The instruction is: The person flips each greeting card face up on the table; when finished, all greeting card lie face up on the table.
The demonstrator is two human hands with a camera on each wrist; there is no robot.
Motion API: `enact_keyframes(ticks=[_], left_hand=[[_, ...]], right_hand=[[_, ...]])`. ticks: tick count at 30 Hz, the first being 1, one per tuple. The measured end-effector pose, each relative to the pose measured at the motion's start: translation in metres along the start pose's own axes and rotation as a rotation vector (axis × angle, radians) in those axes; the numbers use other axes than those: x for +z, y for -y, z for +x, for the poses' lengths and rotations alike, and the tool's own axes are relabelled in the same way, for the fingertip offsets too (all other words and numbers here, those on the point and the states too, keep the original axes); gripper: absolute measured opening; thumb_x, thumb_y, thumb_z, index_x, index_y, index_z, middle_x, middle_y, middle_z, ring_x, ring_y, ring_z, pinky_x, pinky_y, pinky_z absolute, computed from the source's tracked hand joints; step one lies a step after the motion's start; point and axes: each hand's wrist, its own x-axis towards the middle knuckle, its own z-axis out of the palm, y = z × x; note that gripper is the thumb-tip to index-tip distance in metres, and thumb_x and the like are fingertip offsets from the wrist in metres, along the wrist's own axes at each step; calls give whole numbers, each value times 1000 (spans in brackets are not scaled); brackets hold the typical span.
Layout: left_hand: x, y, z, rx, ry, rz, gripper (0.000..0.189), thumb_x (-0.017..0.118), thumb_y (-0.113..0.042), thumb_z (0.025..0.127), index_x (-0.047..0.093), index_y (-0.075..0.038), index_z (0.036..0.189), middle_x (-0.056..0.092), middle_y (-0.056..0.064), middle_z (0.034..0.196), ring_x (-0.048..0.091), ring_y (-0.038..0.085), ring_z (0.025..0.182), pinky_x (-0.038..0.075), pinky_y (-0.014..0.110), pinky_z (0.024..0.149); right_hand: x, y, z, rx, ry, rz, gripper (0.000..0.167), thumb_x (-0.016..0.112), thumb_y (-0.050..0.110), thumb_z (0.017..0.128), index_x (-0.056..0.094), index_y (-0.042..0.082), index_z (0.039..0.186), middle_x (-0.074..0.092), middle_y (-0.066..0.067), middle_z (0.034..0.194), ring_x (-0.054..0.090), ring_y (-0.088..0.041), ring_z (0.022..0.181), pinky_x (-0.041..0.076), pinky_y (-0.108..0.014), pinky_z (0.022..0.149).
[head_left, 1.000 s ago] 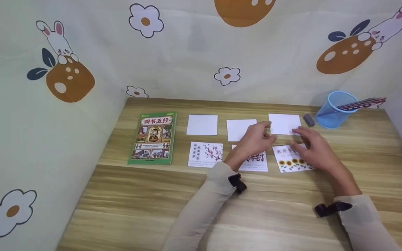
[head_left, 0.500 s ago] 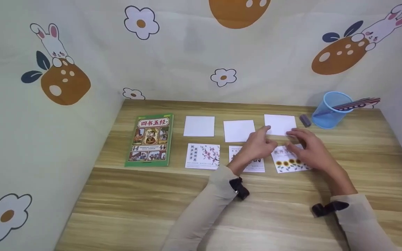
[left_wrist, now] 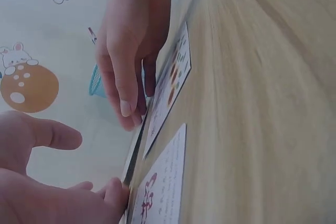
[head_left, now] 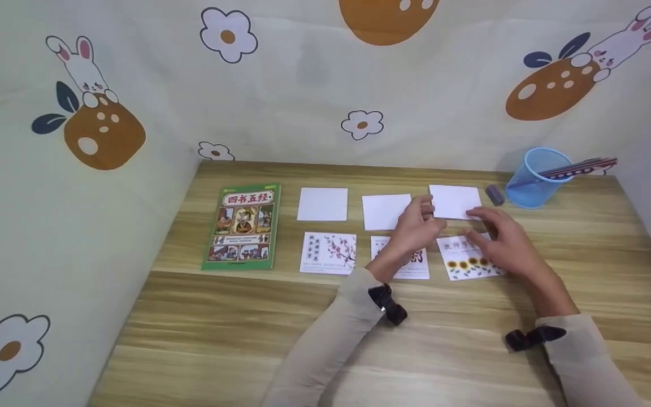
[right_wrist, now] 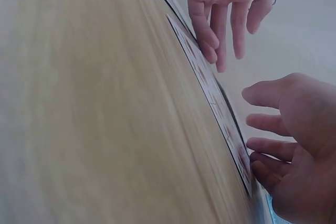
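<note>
A blank white card (head_left: 454, 202) lies at the right of the back row. My left hand (head_left: 415, 229) is at its left edge, thumb and fingers apart. At the card's near right corner are the fingertips of my right hand (head_left: 500, 237), whose fingers are loosely bent. Beneath that hand lies a sunflower card (head_left: 464, 264), partly covered. My left wrist hides part of a card with large dark red writing (head_left: 416, 265). In the right wrist view, the fingers of both hands (right_wrist: 310, 135) look relaxed and spread, near the cards' edges.
Two more blank cards, one left (head_left: 322, 204) and one middle (head_left: 385, 211), share the back row. A blossom card (head_left: 329, 252) and a green-bordered book (head_left: 242, 227) lie left. A dark eraser-like block (head_left: 494, 195) sits beside a blue mesh pencil cup (head_left: 533, 186). A patterned cloth (head_left: 280, 102) hangs behind.
My left fingers have drawn in and bent more at the right blank card's left edge. That card's near edge now shows a dark line below it. The right hand has barely moved.
</note>
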Motion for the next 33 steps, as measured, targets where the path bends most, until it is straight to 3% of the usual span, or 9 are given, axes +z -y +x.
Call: enact_keyframes(ticks=[7,10,13,18,21,26,29,32,33], left_hand=[[6,-2,1,109,5,-195,63,71,-4,97,48,-4,156,53,18,158,71,19,126,60,22,101],[5,-1,2,142,57,-251,64,71,-7,101,43,-6,159,51,19,161,72,13,124,60,21,101],[5,1,2,170,152,-249,65,68,-10,104,39,-6,163,50,21,163,68,19,134,57,22,108],[6,5,0,215,313,-94,67,63,-20,109,34,-13,169,38,11,175,51,29,154,48,24,119],[8,6,1,248,350,22,64,60,-25,111,36,-18,170,35,4,177,46,24,157,43,26,125],[6,9,4,285,375,203,56,58,-25,111,47,-17,165,32,7,178,31,17,165,29,29,134],[3,11,6,274,390,262,55,59,-25,111,48,-12,164,34,9,178,29,17,166,25,26,135],[-1,11,7,276,394,333,54,59,-24,111,49,-8,162,42,10,173,37,19,162,30,24,132],[-3,11,7,293,403,381,53,59,-24,111,50,-7,161,46,11,171,41,19,160,31,23,131]], right_hand=[[2,1,1,2,-68,21,49,73,21,105,61,2,149,59,-25,154,53,-46,147,41,-64,124],[4,4,2,0,-82,67,49,71,21,106,60,2,150,61,-24,154,57,-43,145,48,-54,121],[6,7,2,-26,-85,129,53,70,22,107,55,7,156,59,-21,157,59,-41,144,55,-38,116],[9,13,2,-121,-106,221,69,66,9,107,39,22,169,45,-17,168,61,-42,140,52,-14,110],[9,16,2,-156,-146,238,71,64,1,106,40,25,169,42,-15,169,65,-35,134,53,-11,105],[6,18,0,-112,-202,237,62,65,11,108,46,27,166,39,-14,172,67,-11,128,56,-10,100],[3,16,-1,-60,-202,222,56,64,17,109,50,24,163,39,-17,173,68,-18,131,54,-8,100],[0,12,-1,24,-191,174,53,64,26,110,54,21,161,47,-20,168,67,-31,135,52,-4,98],[-1,10,-1,51,-182,151,53,63,29,110,54,20,161,50,-20,166,65,-36,136,54,-10,102]])
